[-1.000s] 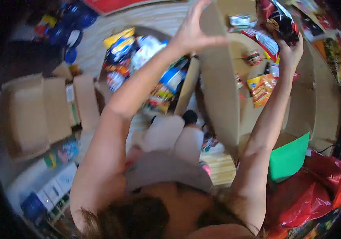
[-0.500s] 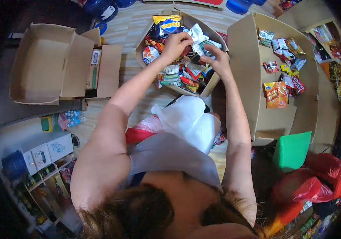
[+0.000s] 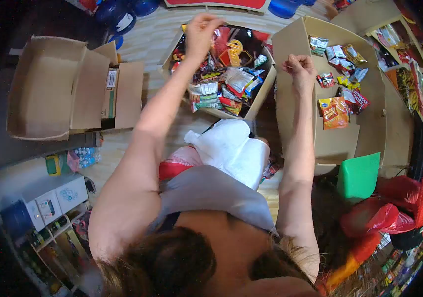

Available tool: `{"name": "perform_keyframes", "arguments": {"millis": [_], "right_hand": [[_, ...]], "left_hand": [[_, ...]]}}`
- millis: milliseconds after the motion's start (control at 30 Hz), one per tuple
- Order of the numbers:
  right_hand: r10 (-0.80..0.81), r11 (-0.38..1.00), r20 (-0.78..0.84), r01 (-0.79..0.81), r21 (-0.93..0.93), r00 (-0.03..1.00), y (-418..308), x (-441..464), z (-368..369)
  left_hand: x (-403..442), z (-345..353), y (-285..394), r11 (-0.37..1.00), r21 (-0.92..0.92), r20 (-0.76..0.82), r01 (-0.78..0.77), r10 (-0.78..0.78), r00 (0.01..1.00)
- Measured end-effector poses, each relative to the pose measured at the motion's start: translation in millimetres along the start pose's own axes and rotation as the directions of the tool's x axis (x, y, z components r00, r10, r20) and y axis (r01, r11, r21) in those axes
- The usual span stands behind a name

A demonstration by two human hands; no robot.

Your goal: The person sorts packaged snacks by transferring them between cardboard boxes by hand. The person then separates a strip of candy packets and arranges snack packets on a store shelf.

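Note:
My left hand (image 3: 201,39) reaches over the far left part of an open cardboard box (image 3: 262,96) full of snack packs. Its fingers are pinched together at the upper edge of a large red and black snack pack (image 3: 233,49) with yellow lettering. This pack lies across the back of the heap. Silver, green and red small packets (image 3: 206,94) fill the front of the box. My right hand (image 3: 300,72) is raised over the near flap of the right-hand carton, fingers curled closed, with nothing visible in them.
The right-hand carton (image 3: 295,114) holds several scattered snack packs, including an orange pack (image 3: 334,113). Another open cardboard box (image 3: 48,89) stands at left. A white cloth or bag (image 3: 231,148) lies before my body. A green plastic piece (image 3: 359,175) and red bags (image 3: 379,222) are at lower right.
My left hand has moved up and slightly left; my right hand has moved right, out of the middle box. The red and black pack now shows where the blue and yellow pack was visible.

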State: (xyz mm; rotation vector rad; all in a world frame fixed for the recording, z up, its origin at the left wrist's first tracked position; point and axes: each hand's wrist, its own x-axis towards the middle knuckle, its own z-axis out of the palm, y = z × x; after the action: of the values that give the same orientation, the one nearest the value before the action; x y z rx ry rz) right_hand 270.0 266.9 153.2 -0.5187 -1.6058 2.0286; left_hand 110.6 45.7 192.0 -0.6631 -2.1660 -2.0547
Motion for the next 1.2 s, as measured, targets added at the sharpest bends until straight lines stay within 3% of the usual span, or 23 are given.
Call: {"name": "perform_keyframes", "arguments": {"millis": [100,133,167,200,233,300,333,367,400,433,500,600,633,667,733,800,867,933,1033,1067,1167,1200], "right_hand": [[0.014,0.999,0.077,-0.016,0.033,0.997,-3,-1,18],[0.028,0.999,0.184,-0.020,-0.042,0.982,8,0,23],[-0.082,0.972,0.264,0.136,-0.192,0.961,9,-7,39],[0.059,0.995,0.326,-0.030,-0.094,0.944,7,-20,58],[0.072,0.990,0.322,-0.030,-0.136,0.944,37,-16,70],[-0.030,0.987,0.310,0.077,-0.141,0.950,56,-18,88],[0.048,0.997,0.301,-0.029,-0.069,0.952,51,-22,90],[0.124,0.991,0.300,-0.133,0.010,0.946,45,-22,90],[0.043,0.991,0.274,-0.005,-0.137,0.961,50,-14,84],[0.029,0.978,0.244,0.024,-0.209,0.969,64,0,73],[-0.179,0.854,0.210,0.258,-0.451,0.961,43,18,31],[-0.235,0.888,-0.163,0.144,-0.436,0.958,14,49,-35],[-0.316,0.838,-0.144,0.205,-0.505,0.938,11,67,-77],[-0.430,0.695,-0.121,0.243,-0.677,0.894,15,85,-122],[-0.281,0.706,-0.366,-0.067,-0.705,0.887,2,88,-180],[-0.239,0.512,-0.541,-0.369,-0.776,0.806,11,93,-247],[-0.248,0.266,-0.812,-0.769,-0.581,0.528,-2,82,-262],[-0.130,0.356,-0.912,-0.840,-0.409,0.389,16,76,-311],[-0.075,0.527,-0.870,-0.721,-0.450,0.488,122,86,-428],[-0.053,0.618,-0.772,-0.586,-0.523,0.633,98,73,-400],[0.162,0.429,-0.790,-0.763,-0.483,0.592,69,82,-374],[0.093,0.330,-0.729,-0.712,-0.620,0.678,69,87,-368]], "left_hand": [[0,-8,-13,0.992,-0.079,0.018,-0.098,0.100,0.995],[-3,-8,-18,0.987,0.057,0.004,-0.150,0.150,0.989],[-3,-9,-17,1.000,0.000,-0.032,-0.001,0.001,0.999],[-3,-10,-16,0.987,-0.068,-0.067,0.145,-0.149,0.986],[-4,-13,3,0.984,0.143,-0.079,0.105,-0.095,0.992],[11,-32,-43,0.994,0.110,-0.052,0.008,-0.003,0.999],[12,-38,-40,0.994,0.072,-0.043,0.077,-0.074,0.996],[15,-49,-44,0.983,0.182,-0.057,0.032,-0.022,0.998],[22,-60,-51,0.957,0.289,-0.066,-0.012,0.032,0.997],[30,-74,-63,0.940,0.339,-0.042,0.030,-0.017,0.999],[44,-102,-94,0.899,0.414,0.001,0.142,-0.157,0.988],[53,-132,-177,0.853,0.407,-0.024,0.326,-0.346,0.938],[54,-133,-195,0.839,0.391,-0.047,0.378,-0.392,0.919],[54,-129,-199,0.813,0.507,0.001,0.287,-0.334,0.943],[45,-113,-204,0.708,0.700,0.116,0.089,-0.236,0.965],[27,-83,-183,0.673,0.738,0.207,-0.036,-0.175,0.963],[10,-42,-147,0.593,0.795,0.263,-0.128,-0.147,0.954],[-4,-7,-116,0.459,0.869,0.286,-0.185,-0.162,0.944],[-14,15,-118,0.362,0.831,0.482,-0.422,-0.092,0.871],[-18,26,-112,0.370,0.820,0.500,-0.436,-0.093,0.861],[-25,37,-115,0.436,0.751,0.595,-0.497,-0.119,0.795],[-28,45,-107,0.470,0.742,0.597,-0.477,-0.142,0.789]]}}
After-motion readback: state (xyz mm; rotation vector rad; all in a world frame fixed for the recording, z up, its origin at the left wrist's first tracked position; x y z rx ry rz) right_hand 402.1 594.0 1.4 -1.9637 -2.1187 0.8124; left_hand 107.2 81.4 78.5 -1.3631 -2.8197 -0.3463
